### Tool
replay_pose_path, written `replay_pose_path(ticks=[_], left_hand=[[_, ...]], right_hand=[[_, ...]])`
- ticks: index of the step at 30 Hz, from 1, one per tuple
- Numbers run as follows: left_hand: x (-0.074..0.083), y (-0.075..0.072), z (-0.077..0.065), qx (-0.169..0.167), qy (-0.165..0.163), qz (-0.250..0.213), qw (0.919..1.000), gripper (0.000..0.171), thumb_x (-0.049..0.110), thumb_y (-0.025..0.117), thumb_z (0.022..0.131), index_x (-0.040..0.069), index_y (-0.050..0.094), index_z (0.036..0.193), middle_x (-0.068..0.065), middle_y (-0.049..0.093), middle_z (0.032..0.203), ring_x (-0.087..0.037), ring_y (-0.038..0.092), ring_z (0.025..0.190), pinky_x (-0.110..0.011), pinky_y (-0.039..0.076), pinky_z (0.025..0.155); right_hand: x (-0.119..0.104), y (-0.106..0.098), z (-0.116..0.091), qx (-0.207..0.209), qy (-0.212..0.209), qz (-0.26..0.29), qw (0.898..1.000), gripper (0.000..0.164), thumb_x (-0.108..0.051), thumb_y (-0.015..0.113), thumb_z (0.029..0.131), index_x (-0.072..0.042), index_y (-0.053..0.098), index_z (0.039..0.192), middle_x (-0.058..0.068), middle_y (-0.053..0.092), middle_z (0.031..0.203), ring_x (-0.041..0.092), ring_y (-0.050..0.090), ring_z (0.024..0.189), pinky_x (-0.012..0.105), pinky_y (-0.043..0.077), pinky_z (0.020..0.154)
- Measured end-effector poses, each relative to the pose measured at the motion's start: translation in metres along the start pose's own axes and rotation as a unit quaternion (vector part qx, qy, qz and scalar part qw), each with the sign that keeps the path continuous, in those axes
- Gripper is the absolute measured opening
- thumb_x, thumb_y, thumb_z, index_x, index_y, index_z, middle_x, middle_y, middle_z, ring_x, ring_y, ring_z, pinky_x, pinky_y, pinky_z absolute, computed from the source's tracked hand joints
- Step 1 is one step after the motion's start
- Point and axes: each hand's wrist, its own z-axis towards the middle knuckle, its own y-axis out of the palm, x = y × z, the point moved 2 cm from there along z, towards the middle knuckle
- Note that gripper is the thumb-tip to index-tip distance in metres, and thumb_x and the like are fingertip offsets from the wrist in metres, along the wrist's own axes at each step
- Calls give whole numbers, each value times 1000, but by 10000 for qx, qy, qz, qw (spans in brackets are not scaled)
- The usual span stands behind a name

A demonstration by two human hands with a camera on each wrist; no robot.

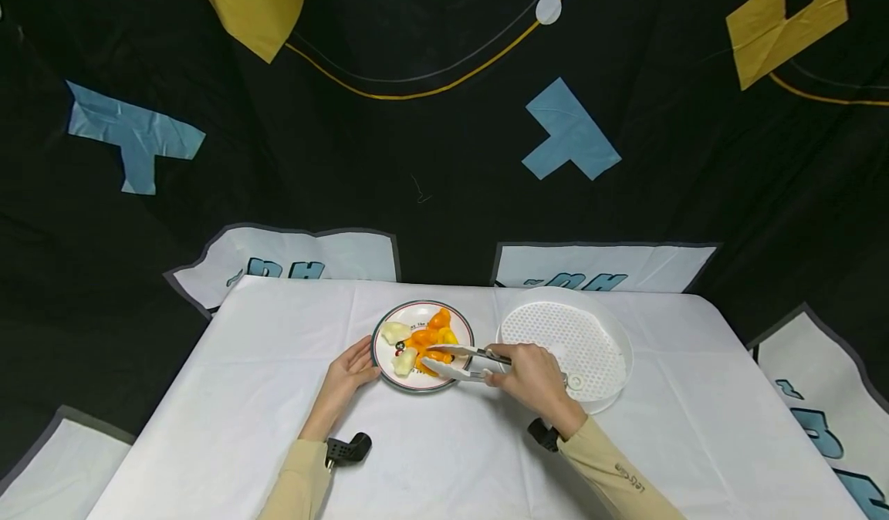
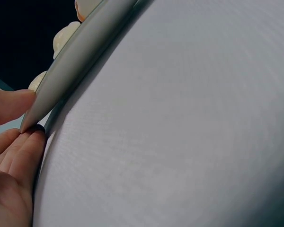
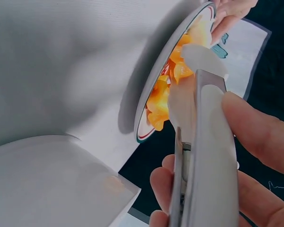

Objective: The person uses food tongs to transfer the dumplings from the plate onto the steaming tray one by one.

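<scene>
The left hand (image 1: 353,367) is pinching the rim of the plate (image 1: 420,386), which is lying between both hands; the right hand (image 1: 531,377) is gripping tongs (image 1: 461,373) over orange pieces (image 1: 424,339). The right sleeve (image 1: 611,470) is showing "Lets", then illegible letters.

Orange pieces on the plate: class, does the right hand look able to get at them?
Likely yes: the right hand holds tongs, their parted tips at the orange pieces, with nothing seen blocking them.

Two hands (image 1: 353,369) on my feed, one plate (image 1: 415,386) at lower centre, two pale pieces (image 1: 396,332), one pair of tongs (image 1: 460,349), one perforated tray (image 1: 576,335) lower right
</scene>
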Motion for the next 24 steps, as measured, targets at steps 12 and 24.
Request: replay_pose_path(ticks=[12, 24], left_hand=[[-2, -1, -2, -47, 43, 6, 10000, 67, -12, 56, 86, -10, 25, 146, -27, 27, 149, -35, 32, 136, -19, 42, 101], [-1, -1, 0, -17, 36, 104, 9999, 67, -11, 57, 86, -9, 27, 146, -26, 29, 149, -34, 32, 136, -19, 42, 101]], right_hand=[[2, -7, 0, 181, -34, 2, 9998, 41, -21, 84, 66, -12, 75, 105, 2, 67, 74, 10, 36, 51, 25, 28, 39], [3, -28, 3, 493, -94, 101, 9987, 42, -20, 85, 63, -14, 76, 103, 1, 71, 81, 13, 46, 58, 28, 40, 45]])
